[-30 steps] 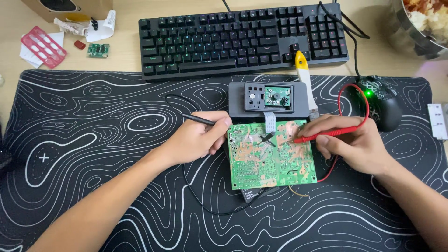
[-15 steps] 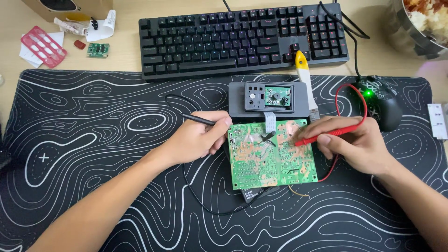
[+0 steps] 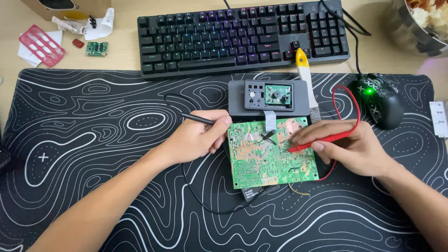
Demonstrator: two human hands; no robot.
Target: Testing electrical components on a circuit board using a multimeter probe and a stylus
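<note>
A green circuit board (image 3: 261, 163) lies on the black patterned desk mat (image 3: 93, 140). My left hand (image 3: 198, 137) holds a black test probe (image 3: 196, 117) at the board's left edge; the probe's tip end is hidden by my fingers. My right hand (image 3: 352, 147) grips a red test probe (image 3: 317, 141) whose tip touches the right half of the board. A short ribbon cable (image 3: 269, 120) joins the board to a grey device case (image 3: 269, 97) just behind it.
A black keyboard (image 3: 242, 35) sits behind the mat, with a yellow-handled tool (image 3: 305, 77) beside the case. A black mouse (image 3: 377, 100) with a green light is at right. Small red and green parts (image 3: 42, 44) lie at the back left.
The red probe's tip has shifted slightly on the board. My left hand has stayed in place.
</note>
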